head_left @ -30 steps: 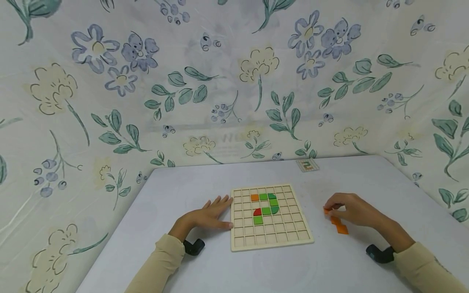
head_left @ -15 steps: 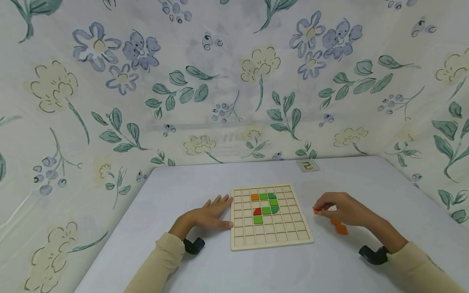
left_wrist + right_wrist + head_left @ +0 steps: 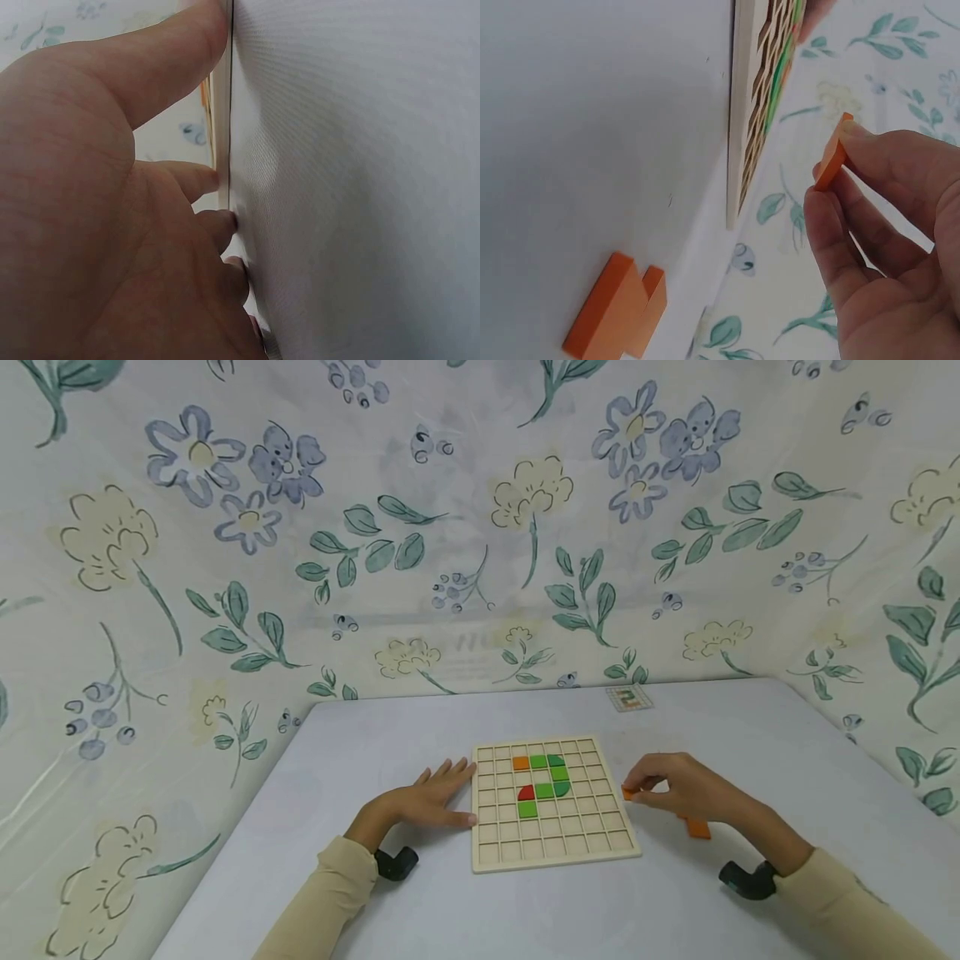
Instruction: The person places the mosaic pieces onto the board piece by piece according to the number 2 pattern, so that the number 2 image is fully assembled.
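A square wooden grid board (image 3: 557,852) lies on the white table, with green, red and orange tiles set in several of its cells. Against the board's left edge rests my left hand (image 3: 427,797), fingers spread and touching the rim. My right hand (image 3: 678,785) pinches an orange tile (image 3: 834,156) between thumb and fingers, just off the board's right edge. In the right wrist view the pinched tile is held clear of the table. Two more orange tiles (image 3: 604,307) lie on the table below that hand; in the head view it partly covers them.
A small card (image 3: 630,698) printed with a coloured grid pattern lies near the table's back edge. Floral cloth (image 3: 480,568) hangs behind and beside the white table (image 3: 390,727). Each wrist wears a black camera mount.
My right hand has moved left toward the board, carrying the orange tile away from the other two. The left hand has stayed at the board's edge.
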